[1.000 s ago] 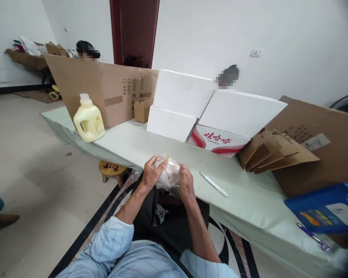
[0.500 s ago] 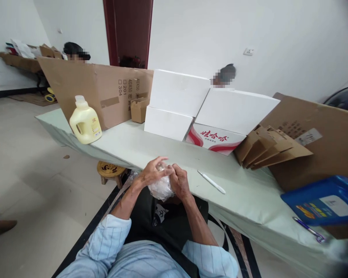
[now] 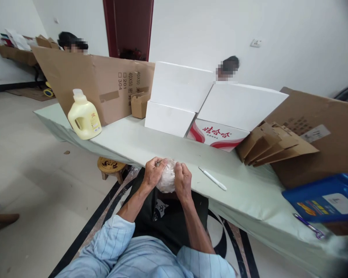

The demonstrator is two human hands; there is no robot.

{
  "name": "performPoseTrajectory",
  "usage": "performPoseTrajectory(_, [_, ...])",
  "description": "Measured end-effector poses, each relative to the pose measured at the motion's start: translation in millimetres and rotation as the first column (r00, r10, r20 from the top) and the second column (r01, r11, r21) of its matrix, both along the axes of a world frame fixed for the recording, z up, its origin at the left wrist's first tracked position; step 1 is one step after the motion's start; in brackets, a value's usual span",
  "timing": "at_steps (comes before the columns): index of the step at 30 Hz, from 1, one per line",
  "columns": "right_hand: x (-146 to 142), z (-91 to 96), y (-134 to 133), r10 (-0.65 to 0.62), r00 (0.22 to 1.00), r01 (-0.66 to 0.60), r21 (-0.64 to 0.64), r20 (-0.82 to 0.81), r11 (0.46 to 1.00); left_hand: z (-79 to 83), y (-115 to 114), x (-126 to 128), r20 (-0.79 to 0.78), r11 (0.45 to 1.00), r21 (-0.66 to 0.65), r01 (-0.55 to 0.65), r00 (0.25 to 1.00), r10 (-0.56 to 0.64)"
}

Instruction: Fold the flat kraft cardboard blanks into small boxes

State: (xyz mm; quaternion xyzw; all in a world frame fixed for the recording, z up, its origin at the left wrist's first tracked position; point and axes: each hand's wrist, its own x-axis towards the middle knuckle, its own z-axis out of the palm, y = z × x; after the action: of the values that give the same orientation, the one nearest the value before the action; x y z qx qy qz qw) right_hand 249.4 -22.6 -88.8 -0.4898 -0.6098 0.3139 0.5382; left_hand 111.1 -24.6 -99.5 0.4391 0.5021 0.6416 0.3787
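Observation:
Between my hands, at the near edge of the cloth-covered table point(image 3: 127, 141), is a roundish bundle of clear plastic wrap point(image 3: 166, 178). What lies inside it, if anything, I cannot make out. My left hand point(image 3: 154, 172) grips its left side with bent fingers, thumb on top. On the other side my right hand point(image 3: 183, 178) is closed against it, thumb up. A slim white-handled craft knife point(image 3: 213, 178) lies on the cloth to the right of my right hand.
White boxes point(image 3: 181, 87) are stacked at the back. A yellow jug point(image 3: 84, 116) stands left, before a cardboard sheet point(image 3: 110, 77). At right are folded cardboard pieces point(image 3: 274, 144), a blue container point(image 3: 324, 199) and a purple peeler-like tool point(image 3: 309, 225). A stool point(image 3: 111, 166) stands below.
My left hand has gone from lying across the bundle with extended fingers to gripping its left side. The bundle looks rounder and more compact, and the camera view has shifted slightly.

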Motion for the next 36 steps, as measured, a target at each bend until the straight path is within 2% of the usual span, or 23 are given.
performPoseTrajectory(3, [-5,-3.9,4,0.002,0.999,-0.002,0.002,-0.049,1.000,0.0,-4,-1,-0.007,1.000,-0.002,0.022,1.000,-0.022])
performPoseTrajectory(7, [-7,-12.7,12,0.129,0.989,-0.132,-0.044,-0.067,0.990,7.1,-2,-23,-0.136,0.965,-0.094,0.245,0.957,-0.256])
performPoseTrajectory(9, [-10,-17.1,15,0.172,0.983,-0.176,-0.055,-0.064,0.983,8.0,1,-28,-0.203,0.953,-0.087,0.290,0.932,-0.302])
performPoseTrajectory(11, [-12,-19.4,20,0.180,0.982,-0.183,-0.052,-0.059,0.982,4.2,4,-23,-0.218,0.971,-0.057,0.234,0.946,-0.241])
performPoseTrajectory(14, [-12,-18.8,27,0.142,0.988,-0.144,-0.037,-0.053,0.989,-6.3,11,-10,-0.170,0.996,-0.045,0.083,0.981,-0.089])
performPoseTrajectory(19, [-11,-25.2,24,0.011,0.999,-0.011,-0.008,-0.051,1.000,-17.2,23,-1,-0.067,0.990,-0.049,-0.135,0.989,0.131])
performPoseTrajectory(21, [-14,-32.0,22,-0.039,0.997,0.039,-0.003,-0.061,0.999,-19.4,26,-2,-0.059,0.991,-0.053,-0.123,0.991,0.119])
performPoseTrajectory(25, [-14,-41.5,25,-0.075,0.993,0.075,-0.006,-0.086,0.997,-25.8,23,-9,-0.107,0.996,-0.027,0.087,0.990,-0.089])
performPoseTrajectory(26, [-13,-42.4,26,-0.069,0.994,0.069,-0.012,-0.090,0.998,-27.8,22,-10,-0.116,0.995,-0.018,0.102,0.988,-0.104])
performPoseTrajectory(28, [-11,-43.6,28,-0.058,0.993,0.056,-0.025,-0.100,0.998,-31.8,24,-11,-0.117,0.999,-0.001,0.052,0.992,-0.052])
performPoseTrajectory(32, [-10,-47.6,24,-0.049,0.992,0.042,-0.060,-0.117,0.997,-38.5,39,-6,-0.042,0.988,-0.028,-0.149,0.988,0.147])
performPoseTrajectory(34, [-8,-49.7,23,-0.053,0.989,0.040,-0.101,-0.135,0.994,-41.7,46,-1,-0.003,0.983,-0.056,-0.175,0.984,0.175])
performPoseTrajectory(36, [-3,-50.7,26,-0.060,0.985,0.035,-0.150,-0.163,0.988,-45.3,48,3,0.027,0.989,-0.069,-0.131,0.991,0.133])
